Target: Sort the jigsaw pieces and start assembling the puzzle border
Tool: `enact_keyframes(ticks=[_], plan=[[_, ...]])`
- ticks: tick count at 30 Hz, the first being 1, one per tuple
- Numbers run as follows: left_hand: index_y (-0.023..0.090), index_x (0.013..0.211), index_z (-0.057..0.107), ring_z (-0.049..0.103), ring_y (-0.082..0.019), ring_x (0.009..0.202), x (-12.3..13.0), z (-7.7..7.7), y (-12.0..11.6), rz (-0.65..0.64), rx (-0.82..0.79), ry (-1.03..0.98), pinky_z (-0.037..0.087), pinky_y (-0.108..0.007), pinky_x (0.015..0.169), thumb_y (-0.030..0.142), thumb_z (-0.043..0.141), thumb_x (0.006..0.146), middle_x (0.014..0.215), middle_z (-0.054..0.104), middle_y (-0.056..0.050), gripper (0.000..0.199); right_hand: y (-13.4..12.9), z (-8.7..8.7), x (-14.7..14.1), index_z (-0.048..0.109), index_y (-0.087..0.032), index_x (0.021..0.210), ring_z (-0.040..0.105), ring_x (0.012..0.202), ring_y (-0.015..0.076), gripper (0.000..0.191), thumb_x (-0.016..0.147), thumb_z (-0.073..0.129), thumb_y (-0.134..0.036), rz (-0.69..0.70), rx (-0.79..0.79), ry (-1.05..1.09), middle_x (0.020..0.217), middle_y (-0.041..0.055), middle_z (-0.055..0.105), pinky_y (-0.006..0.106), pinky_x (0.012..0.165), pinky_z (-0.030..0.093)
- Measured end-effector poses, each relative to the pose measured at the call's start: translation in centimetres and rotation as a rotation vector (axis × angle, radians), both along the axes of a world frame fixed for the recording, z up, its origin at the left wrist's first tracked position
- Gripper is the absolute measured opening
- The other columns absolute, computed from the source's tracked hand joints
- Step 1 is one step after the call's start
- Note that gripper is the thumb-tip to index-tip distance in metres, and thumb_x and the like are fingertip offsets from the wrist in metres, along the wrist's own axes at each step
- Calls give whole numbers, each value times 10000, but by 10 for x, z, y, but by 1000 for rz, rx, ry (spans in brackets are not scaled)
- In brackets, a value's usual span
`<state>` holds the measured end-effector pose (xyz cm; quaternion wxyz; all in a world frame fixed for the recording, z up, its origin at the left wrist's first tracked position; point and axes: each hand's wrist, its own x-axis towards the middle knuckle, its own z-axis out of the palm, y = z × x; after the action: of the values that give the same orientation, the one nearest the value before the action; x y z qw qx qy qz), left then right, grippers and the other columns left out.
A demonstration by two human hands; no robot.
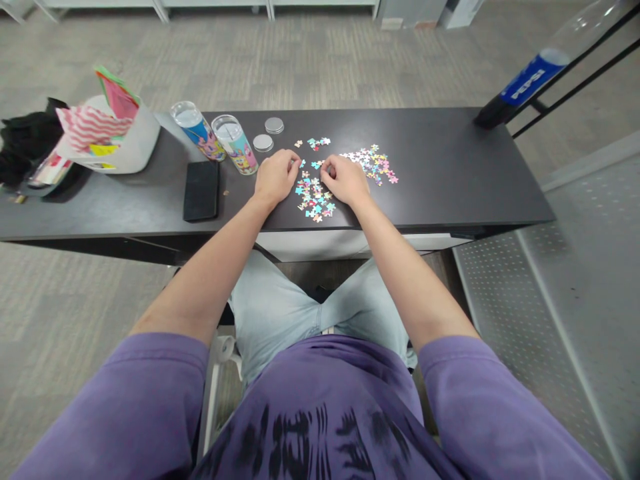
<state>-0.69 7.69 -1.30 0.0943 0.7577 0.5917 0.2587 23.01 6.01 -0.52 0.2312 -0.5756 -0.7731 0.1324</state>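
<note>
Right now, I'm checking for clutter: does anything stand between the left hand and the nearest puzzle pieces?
Nothing visible does: the puzzle pieces lie just right of the left hand; the printed containers stand to its left.

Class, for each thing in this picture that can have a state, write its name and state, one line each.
Left hand: fingers curled, grip unclear
Right hand: fingers bent, grip unclear
Puzzle pieces: loose, in clusters
Printed cylinders: standing
Silver discs: lying flat
Black rectangular object: lying flat
White basket: open, filled
Pepsi bottle: standing, partly full
</note>
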Motion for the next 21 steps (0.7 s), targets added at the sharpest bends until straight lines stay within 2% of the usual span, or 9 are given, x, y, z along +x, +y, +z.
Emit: enact_keyframes(ticks=[7, 14, 21], plan=[[285, 1300, 852, 830, -373, 1342, 1, 0, -1, 6, -8, 6, 634, -518, 1263, 225, 602, 1159, 1375, 895, -133, 294, 1, 0, 0, 783, -271, 1153, 739, 1106, 345, 155, 1145, 677, -159, 1, -4, -9, 1106, 94, 841, 464, 1090, 535], [280, 1296, 863, 836, -356, 1225, 0, 1, 0, -5, -4, -7, 657, -509, 1218, 211, 653, 1116, 1214, 884, -105, 285, 1, -1, 0, 813, -265, 1166, 763, 1102, 345, 174, 1149, 676, -159, -5, -2, -5, 1081, 86, 846, 461, 1083, 547], [274, 1274, 851, 824, -369, 1206, 0, 2, 0, -18, -19, -10, 650, -540, 1194, 205, 639, 1110, 1203, 874, -119, 277, 0, 0, 0, 821, -254, 1167, 767, 1108, 343, 169, 1150, 687, -153, -2, 8, -13, 1103, 99, 857, 450, 1076, 546]])
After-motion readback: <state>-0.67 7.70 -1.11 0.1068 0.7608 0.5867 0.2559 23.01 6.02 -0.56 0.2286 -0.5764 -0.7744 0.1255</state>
